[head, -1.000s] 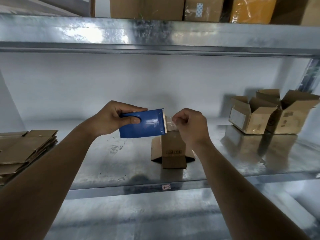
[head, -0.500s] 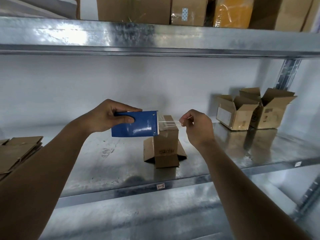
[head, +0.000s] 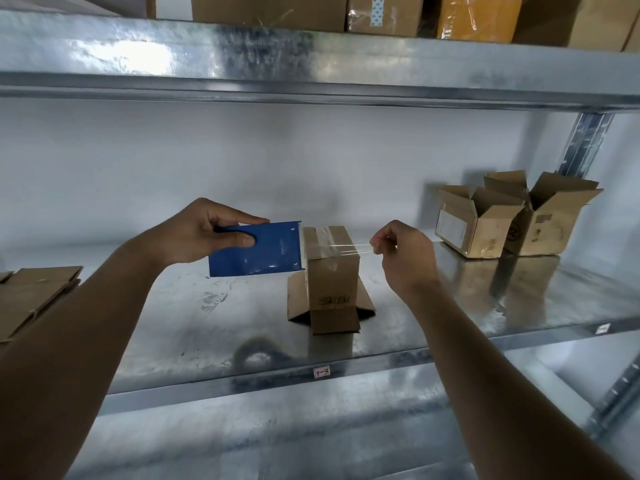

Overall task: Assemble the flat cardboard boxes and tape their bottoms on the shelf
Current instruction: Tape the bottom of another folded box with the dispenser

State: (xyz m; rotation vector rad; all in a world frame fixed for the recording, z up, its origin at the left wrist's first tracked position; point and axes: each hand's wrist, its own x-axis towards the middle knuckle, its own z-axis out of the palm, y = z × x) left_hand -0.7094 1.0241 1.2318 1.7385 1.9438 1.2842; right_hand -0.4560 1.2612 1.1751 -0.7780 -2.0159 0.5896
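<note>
- Several flat boxes (head: pixel 33 299) are lying stacked at the left edge of the frame on the shelf (head: pixel 173 341), not yet assembled.
- Left of centre, the left hand (head: pixel 201 233) is gripping the blue dispenser (head: pixel 256 249), thumb curled into its cut-out, holding it in the air just left of the box top.
- At centre, the box (head: pixel 329 271) is standing upside down on the shelf, its lower flaps splaying out, and its closed bottom is facing up with tape already showing across it.
- Stretching from the dispenser across the front of the box, a tape strip (head: pixel 343 249) is looking narrow and bunched, like thin strands.
- Right of centre, the right hand (head: pixel 403 252) is pinching the strip's free end, well apart from the left hand.
- At the right, two boxes (head: pixel 512 216) are sitting open on the shelf.
- Likely risks: the strip is probably twisting or folding on itself, so it could stick to itself or go down creased; uneven pull could tear it early; the light box could tip when pressed.
</note>
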